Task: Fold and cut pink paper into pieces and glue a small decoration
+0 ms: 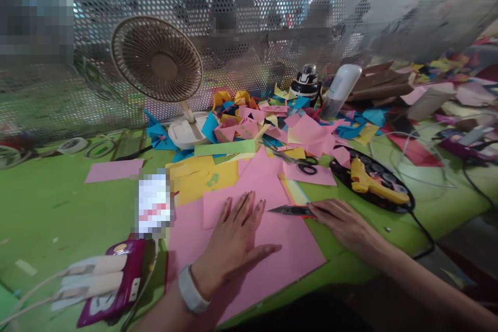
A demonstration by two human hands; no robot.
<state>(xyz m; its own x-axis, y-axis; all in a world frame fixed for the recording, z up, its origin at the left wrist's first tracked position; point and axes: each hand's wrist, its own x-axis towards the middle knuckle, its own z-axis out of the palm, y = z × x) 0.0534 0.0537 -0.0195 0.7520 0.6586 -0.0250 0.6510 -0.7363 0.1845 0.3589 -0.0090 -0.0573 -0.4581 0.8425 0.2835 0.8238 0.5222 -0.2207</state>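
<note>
My left hand (235,244) lies flat on a smaller piece of pink paper (211,208), its fingers stretched out and the thumb spread to the right. Beneath is a large pink sheet (288,264) reaching toward the table's front edge. My right hand (346,223) is closed around a pair of dark-bladed scissors (291,210) with a bit of red at the handle. Their pointed tip faces left, just beside my left fingers and above the pink paper. The scissors' handle is mostly hidden by my right fingers.
Behind lie yellow sheets (194,181), a heap of folded colored paper (249,124) and black-handled scissors (307,168). A yellow glue gun (375,187) rests on a black tray (406,207). At left are a fan (157,59) and a purple power strip (130,275) with cables.
</note>
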